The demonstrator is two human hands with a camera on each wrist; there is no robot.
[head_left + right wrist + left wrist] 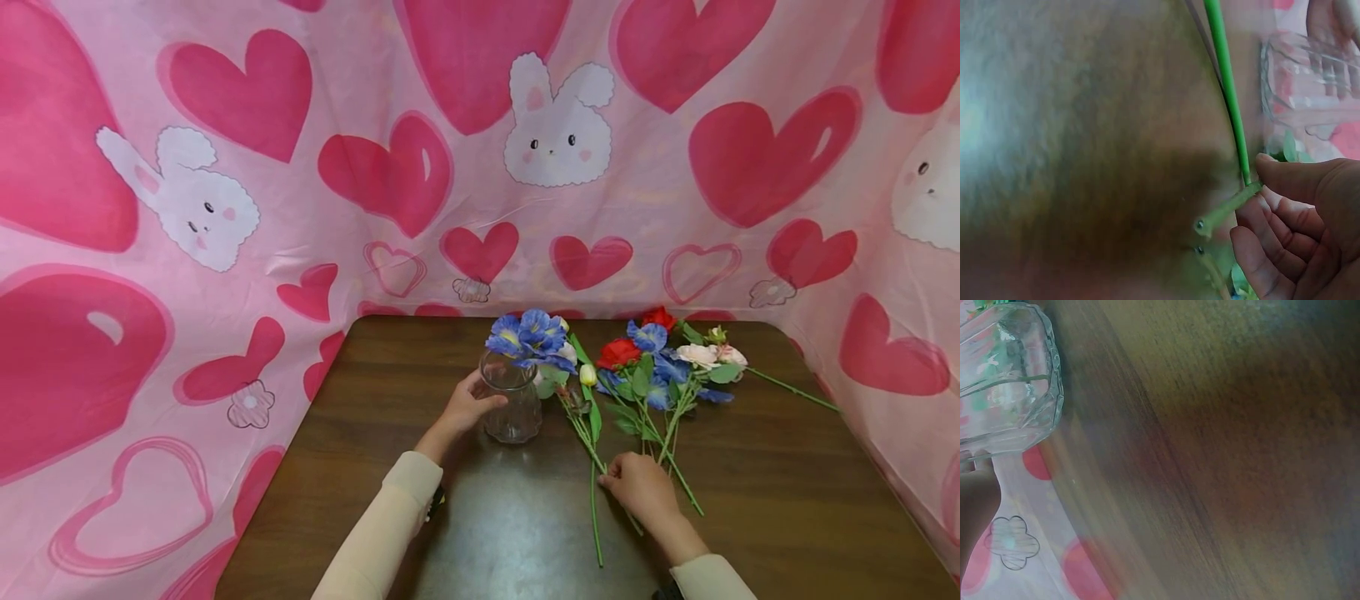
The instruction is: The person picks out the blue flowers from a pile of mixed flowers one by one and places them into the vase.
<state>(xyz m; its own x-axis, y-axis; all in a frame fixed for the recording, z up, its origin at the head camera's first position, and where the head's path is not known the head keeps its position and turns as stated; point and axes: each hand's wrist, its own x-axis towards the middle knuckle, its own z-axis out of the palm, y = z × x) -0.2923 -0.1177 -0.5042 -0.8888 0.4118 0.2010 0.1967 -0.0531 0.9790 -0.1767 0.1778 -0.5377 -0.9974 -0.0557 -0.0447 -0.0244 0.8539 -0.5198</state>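
A clear glass vase (pixel 513 417) stands on the brown table, blue iris blooms (pixel 528 337) over its mouth. My left hand (pixel 467 408) holds its left side, thumb in front; in the left wrist view only part of that hand (pixel 977 494) shows by the vase (pixel 1013 394). A green stem shows through the glass; whether it is inside I cannot tell. My right hand (pixel 641 487) pinches a light green flower stem (pixel 1229 209) between thumb and fingers, its cut end sticking out. This stem runs up towards pale blooms beside the vase. A brighter green tulip stem (pixel 1225 69) passes close to the fingertips.
Right of the vase lies a bunch of artificial flowers with red roses (pixel 618 354), blue irises (pixel 660 392) and pale pink blooms (pixel 699 357). A white tulip (pixel 588 375) lies between bunch and vase. Pink heart-patterned cloth (pixel 420 258) hangs around the table (pixel 360 467).
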